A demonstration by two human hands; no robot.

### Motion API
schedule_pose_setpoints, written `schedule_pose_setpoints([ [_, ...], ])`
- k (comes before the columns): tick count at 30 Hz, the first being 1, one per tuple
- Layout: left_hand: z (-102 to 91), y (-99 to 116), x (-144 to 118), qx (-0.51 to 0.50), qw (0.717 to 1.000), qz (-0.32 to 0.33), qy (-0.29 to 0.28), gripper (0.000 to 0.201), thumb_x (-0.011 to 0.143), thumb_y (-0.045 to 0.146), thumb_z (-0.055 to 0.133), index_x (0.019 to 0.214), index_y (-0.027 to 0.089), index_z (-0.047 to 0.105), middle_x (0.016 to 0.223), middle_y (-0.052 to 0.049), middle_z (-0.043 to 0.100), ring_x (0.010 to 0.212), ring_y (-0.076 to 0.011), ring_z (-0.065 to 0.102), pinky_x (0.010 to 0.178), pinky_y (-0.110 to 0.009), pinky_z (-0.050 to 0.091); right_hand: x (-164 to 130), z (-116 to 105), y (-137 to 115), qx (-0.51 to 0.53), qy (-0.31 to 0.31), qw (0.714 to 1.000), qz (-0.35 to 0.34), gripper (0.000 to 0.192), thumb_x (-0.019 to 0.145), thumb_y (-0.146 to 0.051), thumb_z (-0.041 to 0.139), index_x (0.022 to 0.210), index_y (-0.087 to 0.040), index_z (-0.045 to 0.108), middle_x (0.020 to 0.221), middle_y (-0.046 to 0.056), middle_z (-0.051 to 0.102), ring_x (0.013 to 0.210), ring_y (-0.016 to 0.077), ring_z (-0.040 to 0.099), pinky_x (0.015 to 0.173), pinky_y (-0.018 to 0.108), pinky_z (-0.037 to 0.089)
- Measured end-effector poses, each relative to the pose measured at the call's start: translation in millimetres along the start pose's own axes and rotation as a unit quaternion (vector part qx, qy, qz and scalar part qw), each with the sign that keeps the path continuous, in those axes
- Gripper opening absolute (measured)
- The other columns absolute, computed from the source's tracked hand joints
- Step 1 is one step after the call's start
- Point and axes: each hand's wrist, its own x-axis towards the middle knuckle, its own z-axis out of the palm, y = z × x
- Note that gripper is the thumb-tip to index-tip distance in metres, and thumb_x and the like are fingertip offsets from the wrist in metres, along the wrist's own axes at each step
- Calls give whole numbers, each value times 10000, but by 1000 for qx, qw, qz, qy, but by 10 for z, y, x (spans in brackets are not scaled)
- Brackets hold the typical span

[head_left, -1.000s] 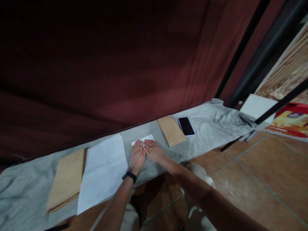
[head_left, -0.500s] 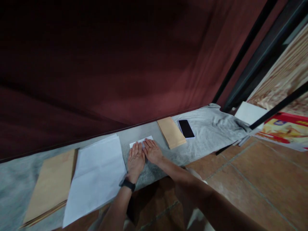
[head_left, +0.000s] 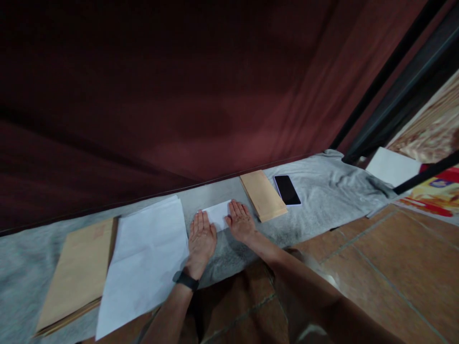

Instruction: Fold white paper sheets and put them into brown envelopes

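Note:
A small folded white paper (head_left: 218, 214) lies on the grey cloth (head_left: 322, 191). My left hand (head_left: 201, 239), with a black wristband, lies flat with fingers together at the paper's left edge. My right hand (head_left: 241, 222) lies flat on the paper's right edge. Neither hand grips anything. A stack of white sheets (head_left: 145, 260) lies just left of my left hand. A brown envelope (head_left: 263, 195) lies right of my right hand.
A pile of brown envelopes (head_left: 77, 272) sits at the far left. A black phone (head_left: 287, 189) lies beside the right envelope. A dark red curtain hangs behind the cloth. Brown floor tiles (head_left: 394, 258) lie in front, with a white sheet (head_left: 392, 166) and black bars at right.
My hands were side by side over the folded paper. They have slid apart, left hand leftward and right hand rightward, baring the paper's middle.

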Motion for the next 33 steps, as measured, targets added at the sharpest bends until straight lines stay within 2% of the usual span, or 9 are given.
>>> schedule_pose_setpoints([
  [5, -127, 42, 35, 23, 1000, -4, -9, 581, 970, 212, 327, 1468, -48, 474, 1531, -287, 483, 1467, -359, 438, 1202, -542, 358, -21, -61, 71, -1, 3, 1000, -2, 546, 1060, -314, 402, 1560, -95, 424, 1618, 159, 377, 1490, 294, 410, 1235, 505, 298],
  [8, -183, 60, 56, 32, 999, -2, -10, 579, 960, 201, 352, 1457, -69, 477, 1534, -303, 468, 1482, -376, 409, 1216, -561, 331, -28, -98, 72, 1, 0, 1000, -1, 544, 1057, -303, 405, 1555, -85, 430, 1619, 153, 383, 1496, 297, 399, 1237, 490, 296],
  [12, -176, 144, 77, 2, 999, 49, -15, 584, 977, 208, 347, 1521, 11, 425, 1614, -230, 393, 1537, -317, 320, 1242, -529, 319, 12, -152, 53, 18, 9, 1000, 0, 536, 1055, -292, 401, 1543, -75, 447, 1611, 169, 402, 1498, 291, 396, 1246, 497, 284],
  [17, -46, 268, 118, -32, 993, 103, -45, 584, 989, 193, 321, 1541, 15, 387, 1625, -207, 389, 1554, -286, 276, 1259, -490, 313, 95, -199, -39, 56, 3, 995, -81, 513, 1078, -297, 339, 1528, -90, 472, 1615, 143, 413, 1514, 225, 371, 1264, 452, 288],
  [22, 66, 260, 142, -30, 988, 135, -65, 580, 973, 179, 360, 1533, 40, 418, 1621, -225, 385, 1557, -299, 262, 1278, -505, 264, 102, -129, -110, 66, -15, 985, -156, 505, 1089, -289, 318, 1544, -111, 449, 1607, 107, 436, 1515, 179, 366, 1260, 386, 312],
  [25, 81, 245, 144, -28, 989, 131, -66, 609, 963, 170, 365, 1566, 83, 375, 1635, -194, 377, 1561, -278, 258, 1278, -506, 264, 91, -85, -103, 57, -10, 987, -151, 504, 1097, -311, 316, 1552, -138, 442, 1606, 97, 439, 1510, 196, 377, 1257, 404, 317],
  [33, 31, 207, 170, 15, 993, 86, -83, 608, 964, 144, 302, 1559, 44, 378, 1647, -191, 353, 1562, -270, 254, 1272, -476, 273, 73, -44, -74, 42, -11, 992, -119, 532, 1110, -382, 300, 1546, -111, 444, 1605, 119, 435, 1525, 220, 349, 1269, 426, 271],
])
